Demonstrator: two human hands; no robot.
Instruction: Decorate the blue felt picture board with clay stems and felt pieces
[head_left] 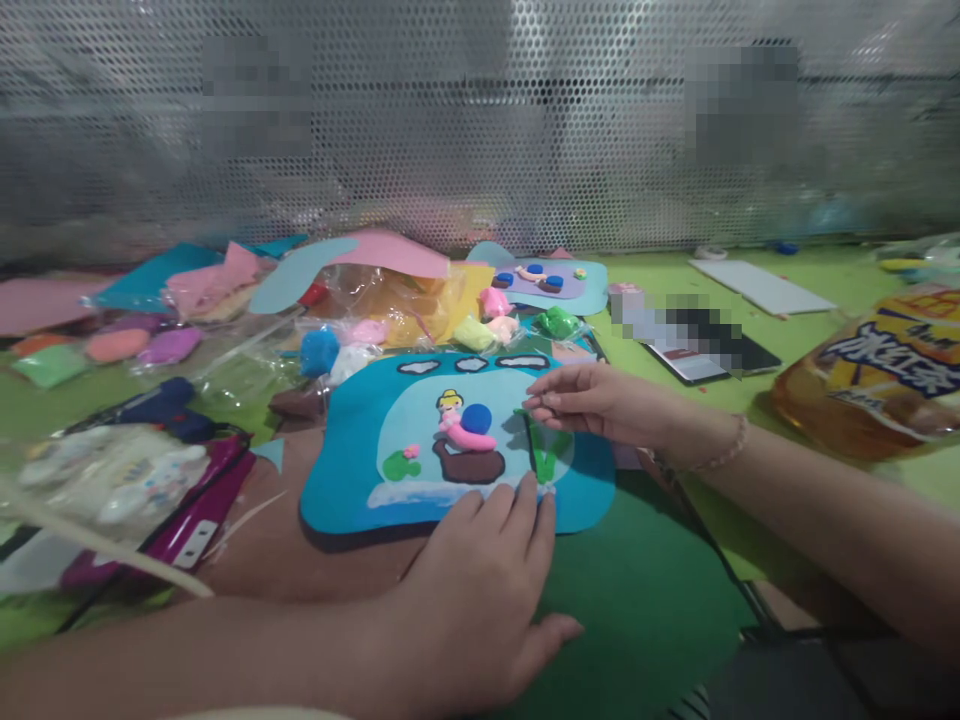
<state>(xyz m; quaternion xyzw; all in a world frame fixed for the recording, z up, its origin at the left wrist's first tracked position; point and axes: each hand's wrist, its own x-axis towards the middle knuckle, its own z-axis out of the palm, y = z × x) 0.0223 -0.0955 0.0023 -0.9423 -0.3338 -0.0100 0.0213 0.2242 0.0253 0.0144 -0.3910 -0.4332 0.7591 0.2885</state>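
A blue foam picture board (352, 430) lies in front of me, with a light blue pond scene, a small clay figure (457, 420) with a blue ball, a brown pot shape and a green lily pad. My left hand (480, 590) rests flat on the board's lower edge, fingers stretched out and together. My right hand (592, 400) hovers over the board's right side with fingertips pinched on a thin green clay strip (536, 440), a plant shape on the pond. A bead bracelet circles the right wrist.
Bags of coloured clay (480, 330) and foam sheets (210, 280) crowd the back left. A second decorated board (547, 285) lies behind. A yellow snack bag (877, 370) sits at right, a dark booklet (705, 350) nearby, a perforated metal screen (480, 120) beyond.
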